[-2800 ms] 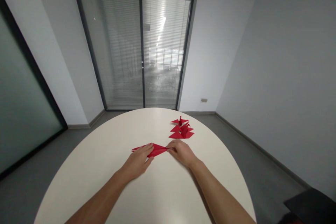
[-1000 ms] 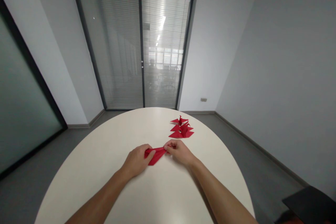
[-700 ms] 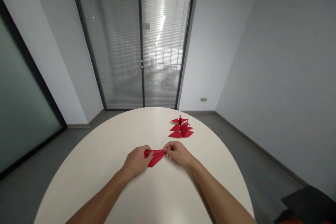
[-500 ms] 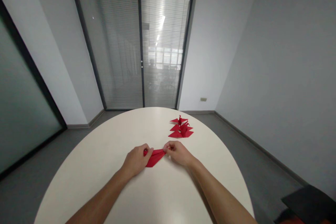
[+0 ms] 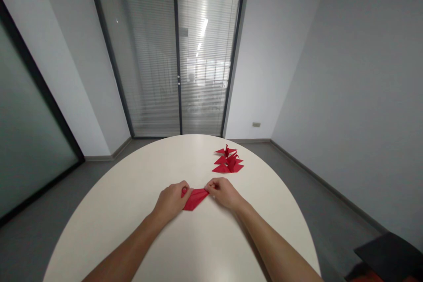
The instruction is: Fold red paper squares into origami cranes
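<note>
Paper (image 5: 196, 200), red and folded into a narrow, slanting shape, is at the middle of the round table (image 5: 109, 211); whether its lower edge rests on the table cannot be told. The person's left hand (image 5: 172, 199) is clamped on the paper's left end, the thumb in front and the fingers curled behind. The right hand (image 5: 225, 192) pinches the pointed right end between thumb and fingertips. The two hands are apart, with the paper spanning the gap. Toward the table's far right edge, three red folded birds (image 5: 232, 168) stand close together, one behind another, wings spread. Beyond the table is a dark-framed glass partition (image 5: 152, 70) with blinds. Beyond the table's far right edge, a small plate (image 5: 256, 124) sits low on a wall (image 5: 274, 61). To the table's right, a black object (image 5: 391, 253) is only partly in view.
</note>
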Demonstrator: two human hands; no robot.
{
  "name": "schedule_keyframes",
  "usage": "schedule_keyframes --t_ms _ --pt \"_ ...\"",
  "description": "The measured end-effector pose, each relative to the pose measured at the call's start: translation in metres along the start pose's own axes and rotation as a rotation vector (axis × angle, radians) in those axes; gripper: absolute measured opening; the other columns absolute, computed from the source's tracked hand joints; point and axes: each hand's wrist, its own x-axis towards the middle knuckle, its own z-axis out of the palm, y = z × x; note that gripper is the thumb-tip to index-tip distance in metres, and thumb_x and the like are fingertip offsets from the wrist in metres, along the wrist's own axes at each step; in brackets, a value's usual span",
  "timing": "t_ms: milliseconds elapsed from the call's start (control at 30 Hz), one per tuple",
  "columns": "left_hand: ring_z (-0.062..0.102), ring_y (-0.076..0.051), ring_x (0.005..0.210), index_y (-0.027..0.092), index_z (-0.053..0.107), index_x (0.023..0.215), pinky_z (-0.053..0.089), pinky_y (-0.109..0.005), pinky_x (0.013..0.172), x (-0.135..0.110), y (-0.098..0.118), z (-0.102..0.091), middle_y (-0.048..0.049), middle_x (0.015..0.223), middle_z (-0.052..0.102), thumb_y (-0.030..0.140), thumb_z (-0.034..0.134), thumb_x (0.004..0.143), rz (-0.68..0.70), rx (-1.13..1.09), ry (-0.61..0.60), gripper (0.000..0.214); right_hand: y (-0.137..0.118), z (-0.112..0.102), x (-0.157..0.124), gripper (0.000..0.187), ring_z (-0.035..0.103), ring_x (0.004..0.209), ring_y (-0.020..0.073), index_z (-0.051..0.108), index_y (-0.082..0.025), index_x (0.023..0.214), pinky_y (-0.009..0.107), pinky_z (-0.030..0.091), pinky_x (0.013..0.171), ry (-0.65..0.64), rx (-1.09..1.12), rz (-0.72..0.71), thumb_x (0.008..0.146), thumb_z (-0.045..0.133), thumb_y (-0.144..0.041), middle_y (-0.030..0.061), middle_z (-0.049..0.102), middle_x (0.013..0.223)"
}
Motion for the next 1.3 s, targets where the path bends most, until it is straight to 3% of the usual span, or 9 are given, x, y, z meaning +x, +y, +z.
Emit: schedule_keyframes --t_ms 333,567,700,800,867,933,1067,1200,1300 --pt "0.066 -0.021 0.083 0.021 0.065 0.086 0.040 -0.028 0.069 0.004 -0.003 0.000 -0.0060 0.086 0.070 0.041 0.041 0.097 0.059 0.259 0.065 0.033 -0.006 0.006 -0.004 0.022 0.059 0.068 0.0149 0.075 -0.020 0.083 0.024 0.039 0.064 0.077 -0.166 0.003 0.086 0.057 -0.032 0.0024 0.072 0.076" --pt "0.067 -0.023 0.081 0.020 0.063 0.088 0.044 -0.033 0.070 0.005 -0.007 -0.001 -0.0083 0.088 0.071 0.042 0.035 0.099 -0.002 0.308 0.027 0.037 -0.013 0.006 -0.008 0.021 0.062 0.068 0.0152 0.075 -0.020 0.082 0.024 0.038 0.064 0.135 -0.237 0.045 0.085 0.057 -0.029 0.0028 0.073 0.076" --pt "0.064 -0.026 0.097 0.017 0.065 0.096 0.048 -0.037 0.083 0.003 -0.010 -0.004 -0.0111 0.099 0.070 0.031 0.041 0.097 0.054 0.319 0.169 0.028 -0.018 0.006 -0.009 0.020 0.062 0.067 0.0146 0.075 -0.021 0.080 0.024 0.037 0.064 0.175 -0.308 0.057 0.085 0.057 -0.027 0.0019 0.074 0.075" --pt "0.058 -0.024 0.116 0.015 0.063 0.116 0.045 -0.038 0.099 0.000 -0.007 0.004 -0.0125 0.123 0.065 0.027 0.039 0.098 0.175 0.233 0.266 0.033 -0.020 0.005 -0.009 0.020 0.062 0.067 0.0144 0.075 -0.020 0.079 0.024 0.037 0.066 0.195 -0.343 0.055 0.085 0.057 -0.026 0.0018 0.074 0.075" --pt "0.049 -0.023 0.130 0.016 0.055 0.133 0.038 -0.039 0.110 -0.005 -0.004 0.013 -0.0116 0.141 0.055 0.031 0.037 0.099 0.287 0.160 0.218 0.041 -0.020 0.004 -0.008 0.021 0.063 0.067 0.0146 0.075 -0.020 0.079 0.025 0.037 0.067 0.199 -0.365 0.047 0.086 0.057 -0.027 0.0019 0.074 0.075" --pt "0.038 -0.025 0.141 0.016 0.042 0.145 0.030 -0.044 0.116 -0.010 -0.002 0.023 -0.0109 0.153 0.042 0.040 0.038 0.099 0.383 0.134 0.088 0.052 -0.020 0.003 -0.008 0.021 0.063 0.068 0.0148 0.075 -0.020 0.081 0.025 0.038 0.068 0.196 -0.384 0.041 0.087 0.056 -0.027 0.0020 0.075 0.076" --pt "0.025 -0.025 0.147 0.014 0.032 0.151 0.023 -0.046 0.120 -0.014 -0.002 0.033 -0.0122 0.158 0.029 0.048 0.028 0.101 0.331 0.134 -0.113 0.061 -0.020 0.001 -0.008 0.020 0.064 0.073 0.0170 0.075 -0.020 0.086 0.027 0.040 0.071 0.176 -0.450 0.044 0.089 0.057 -0.027 0.0042 0.074 0.081" --pt "0.020 -0.024 0.149 0.014 0.030 0.152 0.020 -0.045 0.121 -0.013 -0.004 0.031 -0.0112 0.160 0.024 0.046 0.027 0.101 0.317 0.138 -0.139 0.061 -0.029 0.001 -0.009 0.023 0.061 0.093 0.0218 0.074 -0.017 0.096 0.031 0.042 0.083 0.178 -0.565 -0.100 0.093 0.053 -0.025 0.0106 0.071 0.097" --pt "0.022 -0.024 0.148 0.016 0.032 0.152 0.020 -0.045 0.121 -0.010 -0.004 0.029 -0.0110 0.159 0.026 0.044 0.030 0.100 0.330 0.137 -0.130 0.059 -0.038 0.006 -0.013 0.029 0.057 0.102 0.0215 0.068 -0.017 0.114 0.033 0.041 0.092 0.077 -0.552 -0.279 0.098 0.044 -0.022 0.0111 0.068 0.108"
